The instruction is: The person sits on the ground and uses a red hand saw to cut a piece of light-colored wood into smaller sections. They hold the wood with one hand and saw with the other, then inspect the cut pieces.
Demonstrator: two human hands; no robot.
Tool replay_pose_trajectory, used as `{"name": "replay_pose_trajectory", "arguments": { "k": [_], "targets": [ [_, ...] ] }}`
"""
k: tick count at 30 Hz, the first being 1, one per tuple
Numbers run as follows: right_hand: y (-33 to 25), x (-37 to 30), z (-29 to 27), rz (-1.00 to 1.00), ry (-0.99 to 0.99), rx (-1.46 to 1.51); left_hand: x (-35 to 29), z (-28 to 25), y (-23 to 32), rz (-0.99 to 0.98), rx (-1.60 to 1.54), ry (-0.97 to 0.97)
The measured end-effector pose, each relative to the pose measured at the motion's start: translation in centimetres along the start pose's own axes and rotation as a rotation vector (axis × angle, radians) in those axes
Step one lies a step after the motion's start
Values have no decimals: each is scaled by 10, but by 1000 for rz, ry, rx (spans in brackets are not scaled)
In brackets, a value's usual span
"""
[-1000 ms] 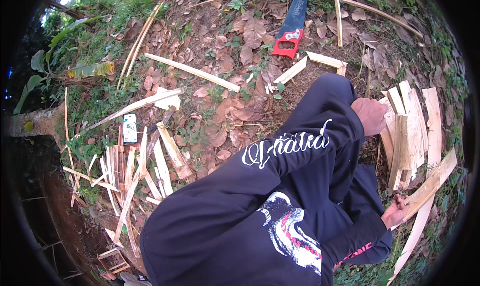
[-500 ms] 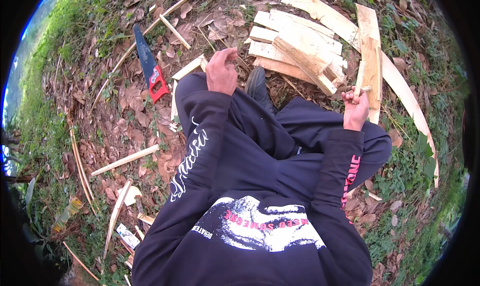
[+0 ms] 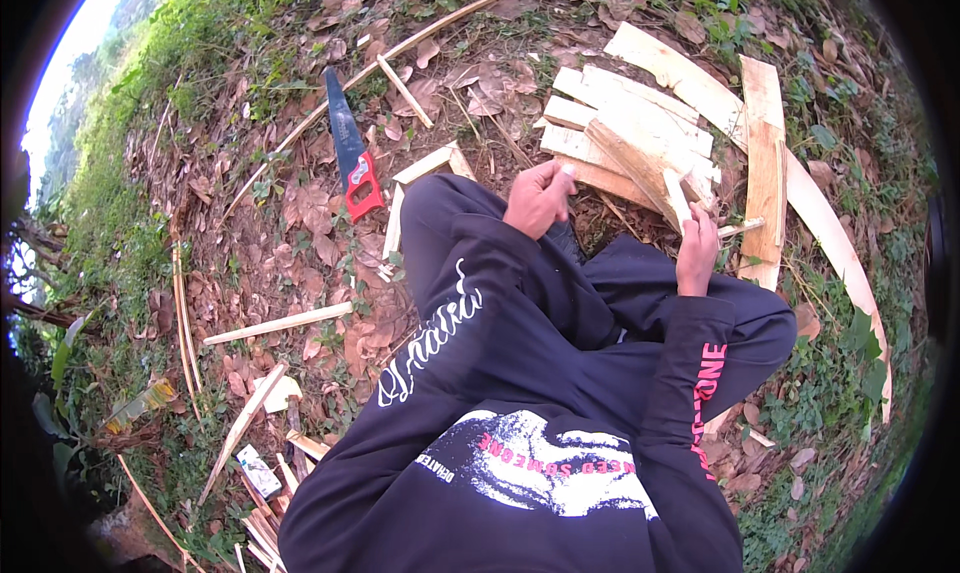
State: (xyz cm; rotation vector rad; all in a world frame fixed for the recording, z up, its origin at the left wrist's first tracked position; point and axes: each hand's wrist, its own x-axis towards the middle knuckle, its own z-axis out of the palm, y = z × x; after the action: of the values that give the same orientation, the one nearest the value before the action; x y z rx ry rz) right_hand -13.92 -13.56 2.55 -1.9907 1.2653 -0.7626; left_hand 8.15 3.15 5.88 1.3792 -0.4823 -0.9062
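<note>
My right hand (image 3: 697, 255) is closed round a short pale wooden strip (image 3: 677, 199), which stands up from the fingers in front of the board pile. A second small wooden piece (image 3: 741, 227) sticks out to the right of the same hand; whether the two are joined is hidden. My left hand (image 3: 538, 201), its fingers curled together, hovers over my bent leg near the pile's left end. Anything between those fingertips is too small to make out. The stacked sawn boards (image 3: 625, 108) carry a thicker length of timber (image 3: 632, 165) laid slantwise on top.
A handsaw (image 3: 350, 143) with a red handle lies left among dry leaves. Next to my knee is an angled wooden frame piece (image 3: 425, 164). Long boards (image 3: 762, 163) lie to the right. Loose strips (image 3: 278, 323) and offcuts (image 3: 265, 513) are scattered at the lower left.
My left hand has moved right and down, toward the right hand. My right hand has turned, so the strip now points up and left. The whole view has shifted a little.
</note>
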Motion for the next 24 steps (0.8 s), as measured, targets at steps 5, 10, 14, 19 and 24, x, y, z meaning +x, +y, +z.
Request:
{"name": "replay_pose_trajectory", "arguments": {
  "k": [5,10,14,19,24],
  "targets": [
    [-67,-40,24,6,-357,382,-18,41,-10,-147,-788,-426],
    [-38,-54,62,117,-309,498,-18,42,-29,-232,-1038,-559],
    [-48,-16,35,283,-182,430,-20,51,-24,-340,-1091,-555],
    [-44,24,-41,199,-19,565,-62,86,30,397,100,-426],
    [-153,-90,-1,264,-427,1050,-26,114,45,196,-166,-143]
  ]
}}
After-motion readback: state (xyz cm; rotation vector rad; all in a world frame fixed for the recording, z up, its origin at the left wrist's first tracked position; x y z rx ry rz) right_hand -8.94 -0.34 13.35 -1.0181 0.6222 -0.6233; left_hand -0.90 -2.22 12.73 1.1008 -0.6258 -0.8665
